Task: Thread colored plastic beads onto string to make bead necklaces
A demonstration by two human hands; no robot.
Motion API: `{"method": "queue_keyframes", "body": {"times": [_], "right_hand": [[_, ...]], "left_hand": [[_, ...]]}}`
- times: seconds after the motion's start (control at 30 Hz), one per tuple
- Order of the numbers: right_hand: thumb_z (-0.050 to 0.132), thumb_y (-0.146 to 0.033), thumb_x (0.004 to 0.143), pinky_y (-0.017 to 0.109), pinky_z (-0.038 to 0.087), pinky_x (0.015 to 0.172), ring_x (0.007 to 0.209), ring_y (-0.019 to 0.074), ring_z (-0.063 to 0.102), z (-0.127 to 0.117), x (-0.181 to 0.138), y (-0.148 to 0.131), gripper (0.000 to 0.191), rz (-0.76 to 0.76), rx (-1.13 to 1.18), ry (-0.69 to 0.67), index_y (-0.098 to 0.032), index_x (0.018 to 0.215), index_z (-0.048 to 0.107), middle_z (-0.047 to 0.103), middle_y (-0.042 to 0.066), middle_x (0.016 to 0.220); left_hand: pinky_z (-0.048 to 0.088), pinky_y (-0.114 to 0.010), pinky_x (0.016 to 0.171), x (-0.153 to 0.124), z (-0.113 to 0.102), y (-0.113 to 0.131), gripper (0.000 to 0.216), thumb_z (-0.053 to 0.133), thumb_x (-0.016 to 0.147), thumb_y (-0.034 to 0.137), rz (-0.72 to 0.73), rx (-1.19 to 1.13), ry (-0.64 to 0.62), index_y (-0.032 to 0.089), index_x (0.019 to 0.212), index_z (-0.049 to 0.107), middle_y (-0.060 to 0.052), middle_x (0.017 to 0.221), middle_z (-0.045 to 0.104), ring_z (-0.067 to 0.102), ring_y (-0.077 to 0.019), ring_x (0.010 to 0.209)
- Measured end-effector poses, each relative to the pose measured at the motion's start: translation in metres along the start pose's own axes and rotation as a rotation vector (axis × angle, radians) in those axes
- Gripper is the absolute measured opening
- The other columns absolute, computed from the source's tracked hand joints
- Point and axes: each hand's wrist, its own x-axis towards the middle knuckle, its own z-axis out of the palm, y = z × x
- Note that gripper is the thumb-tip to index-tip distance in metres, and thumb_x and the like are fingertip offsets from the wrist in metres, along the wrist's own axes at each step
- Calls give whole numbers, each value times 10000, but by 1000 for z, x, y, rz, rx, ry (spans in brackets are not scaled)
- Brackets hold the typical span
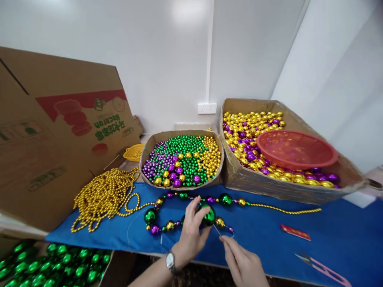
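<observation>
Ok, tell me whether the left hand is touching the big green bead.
Touching. The head view shows the left hand gripping the big green bead, no gap between them; the right hand pinches a thin wire beside it.

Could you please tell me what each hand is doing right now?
Left hand: closed on a big green bead.
Right hand: pinching a thin wire.
</observation>
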Motion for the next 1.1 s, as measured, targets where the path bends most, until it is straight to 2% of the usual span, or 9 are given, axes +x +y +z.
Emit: {"method": "queue_keyframes", "body": {"times": [0.13,0.2,0.37,0.5,0.63,0.7,0.8,0.9,1.1], "right_hand": [[327,-220,944,221,570,619,768,172,717,7,-1,4,299,32,-10,53,-190,1044,607,737,75,927],[331,-229,947,225,569,615,758,178,718,8,-3,6,292,26,-20,73,-187,1034,606,738,76,910],[307,-252,962,232,563,600,716,190,717,7,-6,12,313,24,-38,103,-168,1029,601,736,98,861],[335,-260,962,222,558,581,743,192,716,4,-10,19,292,18,-43,126,-162,1054,594,731,114,909],[360,-264,959,210,564,616,764,189,716,3,-10,24,274,1,-46,167,-165,1028,606,734,104,910],[356,-267,960,206,562,602,747,185,717,3,-9,25,277,-2,-41,173,-172,1025,608,736,90,893],[347,-259,963,201,555,585,725,179,716,0,-7,25,273,0,-40,163,-174,1032,598,734,86,886],[342,-249,964,197,552,606,740,176,715,-4,-7,26,267,-8,-58,149,-163,1049,580,731,91,878],[351,-241,962,196,542,608,742,169,709,-10,-6,28,243,34,-43,169,-169,1051,566,724,91,893]], "left_hand": [[451,-459,973,-4,3,10,425,569,838,304,-222,-333,-48,249,1244,455,-126,1524,95,349,-315,1317],[483,-414,940,-3,0,13,448,568,838,379,-310,-530,-64,261,1254,451,-115,1530,84,391,-304,1292],[471,-409,942,15,-12,8,463,551,857,377,-379,-799,9,247,1282,421,-138,1381,423,489,-267,1200],[494,-354,874,58,-22,-13,357,508,885,335,-343,-596,72,200,1211,459,-115,1157,601,583,-216,1056],[468,-343,877,119,-20,-43,232,468,890,263,-277,75,-106,182,1097,535,-88,1033,655,598,-195,976],[429,-408,916,147,-12,-55,199,525,841,212,-289,233,-172,168,1028,578,-109,1001,664,570,-249,1024],[407,-482,901,174,2,-66,224,584,756,116,-331,266,-202,132,978,604,-146,891,673,543,-324,1059],[417,-483,875,186,11,-68,259,606,701,52,-366,238,-217,121,950,617,-152,844,674,557,-335,1039],[496,-328,776,165,3,-46,242,536,830,188,-388,-23,-202,132,1057,602,-121,992,672,640,-214,885]]}}
